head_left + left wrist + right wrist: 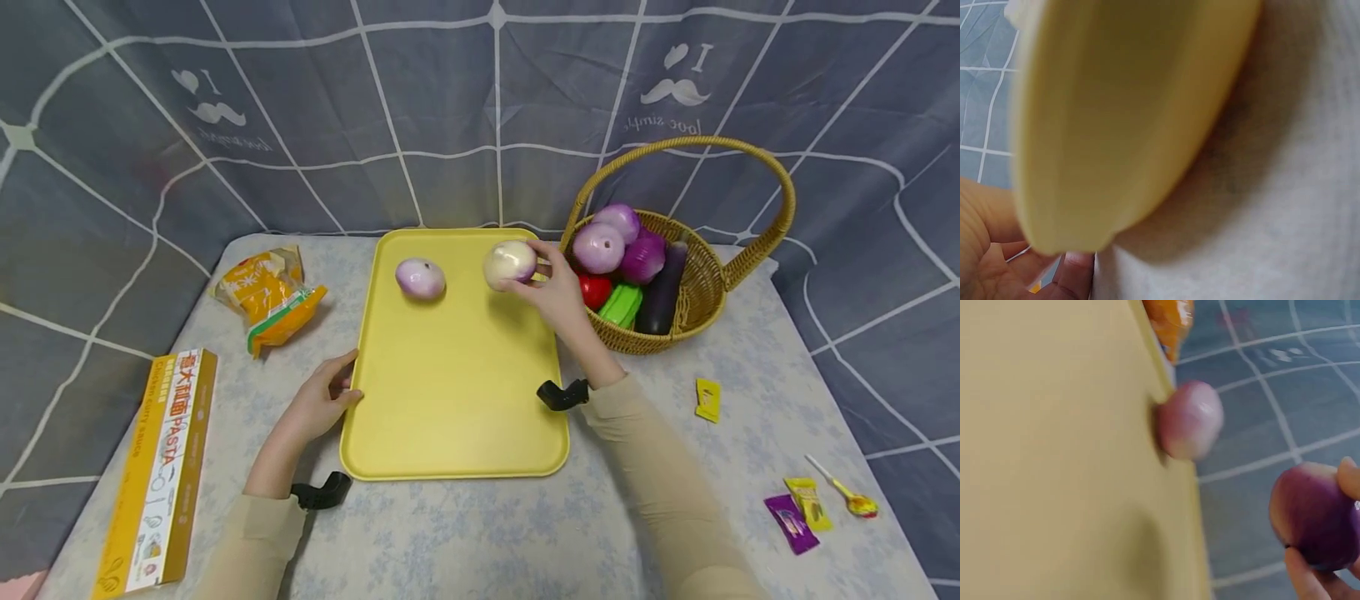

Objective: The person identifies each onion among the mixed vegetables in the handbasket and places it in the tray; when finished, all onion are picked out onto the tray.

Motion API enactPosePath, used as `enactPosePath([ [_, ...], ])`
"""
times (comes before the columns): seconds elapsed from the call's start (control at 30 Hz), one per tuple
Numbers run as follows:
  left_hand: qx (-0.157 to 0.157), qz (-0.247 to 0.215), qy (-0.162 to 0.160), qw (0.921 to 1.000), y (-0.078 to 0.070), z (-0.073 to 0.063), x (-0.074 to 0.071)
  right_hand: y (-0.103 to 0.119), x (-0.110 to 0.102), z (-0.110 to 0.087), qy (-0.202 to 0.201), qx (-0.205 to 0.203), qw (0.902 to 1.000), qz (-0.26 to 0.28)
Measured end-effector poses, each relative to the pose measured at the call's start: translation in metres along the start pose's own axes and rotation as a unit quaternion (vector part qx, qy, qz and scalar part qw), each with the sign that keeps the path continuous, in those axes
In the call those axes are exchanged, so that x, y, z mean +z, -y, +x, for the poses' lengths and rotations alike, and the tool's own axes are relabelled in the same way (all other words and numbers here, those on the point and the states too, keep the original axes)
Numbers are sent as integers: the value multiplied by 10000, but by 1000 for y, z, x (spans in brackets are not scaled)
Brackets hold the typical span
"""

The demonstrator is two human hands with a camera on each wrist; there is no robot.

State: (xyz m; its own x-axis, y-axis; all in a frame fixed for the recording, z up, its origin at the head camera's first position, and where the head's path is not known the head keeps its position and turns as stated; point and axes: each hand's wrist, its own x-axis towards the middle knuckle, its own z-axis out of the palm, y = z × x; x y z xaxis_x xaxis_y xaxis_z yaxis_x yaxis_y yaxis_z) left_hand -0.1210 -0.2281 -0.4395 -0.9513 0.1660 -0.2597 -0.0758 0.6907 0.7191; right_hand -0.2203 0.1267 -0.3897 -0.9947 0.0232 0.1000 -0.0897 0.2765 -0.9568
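Right hand (555, 292): thumb and fingers round onion (510, 265), held above tray (450, 375)
Left hand (322, 396): at tray's left rim; pinch or mere touch, cannot tell
Second onion (420, 279) on tray
Basket (645, 343) just beside right hand, vegetables (662, 287) inside; sweets (792, 524) farther right
Left: orange bag (262, 292); box (161, 467) reading "PASTA", "Chicken curry sauce"

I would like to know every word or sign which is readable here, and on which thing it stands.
"意大利面 PASTA": on the box.
"Chicken curry sauce": on the same box, along its yellow strip.
"I", with a heart: on the curtain, printed twice.
"love simple", seemingly mirrored: also on the curtain, under each moustache.
Too small or blurred: the box's other print, and any on the bag and sweets.
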Motion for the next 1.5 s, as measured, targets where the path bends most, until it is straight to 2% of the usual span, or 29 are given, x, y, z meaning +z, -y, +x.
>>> enactPosePath([
  [0.2, 2, -36, 5, 10000, 0, -3, 3, -9, 45, 20, 432, 414, 9981, 116],
  [0.4, -75, -83, 29, 9999, 0, -6, 4, -26, 72, 31, 402, 833, 9956, -180],
  [0.6, -89, -87, 43, 9999, 1, -6, 6, -41, 77, 32, 386, 1027, 9922, -588],
  [0.87, -53, -43, 21, 10000, -1, -3, 5, -36, 71, 31, 547, 948, 9890, -993],
  [1.1, -152, 17, 60, 9999, -2, -2, 4, -17, 46, 19, 522, 524, 9834, -1654],
  [1.23, -182, 40, 64, 9998, -4, -2, 3, 1, 15, 6, 404, 108, 9889, -1424],
  [1.37, -194, 30, 93, 9998, -5, -2, 2, 11, -23, -7, -19, -268, 9937, -1091],
  [1.5, -265, 38, 105, 9996, -5, -1, 3, 11, -62, -14, -557, -382, 9918, -1083],
])
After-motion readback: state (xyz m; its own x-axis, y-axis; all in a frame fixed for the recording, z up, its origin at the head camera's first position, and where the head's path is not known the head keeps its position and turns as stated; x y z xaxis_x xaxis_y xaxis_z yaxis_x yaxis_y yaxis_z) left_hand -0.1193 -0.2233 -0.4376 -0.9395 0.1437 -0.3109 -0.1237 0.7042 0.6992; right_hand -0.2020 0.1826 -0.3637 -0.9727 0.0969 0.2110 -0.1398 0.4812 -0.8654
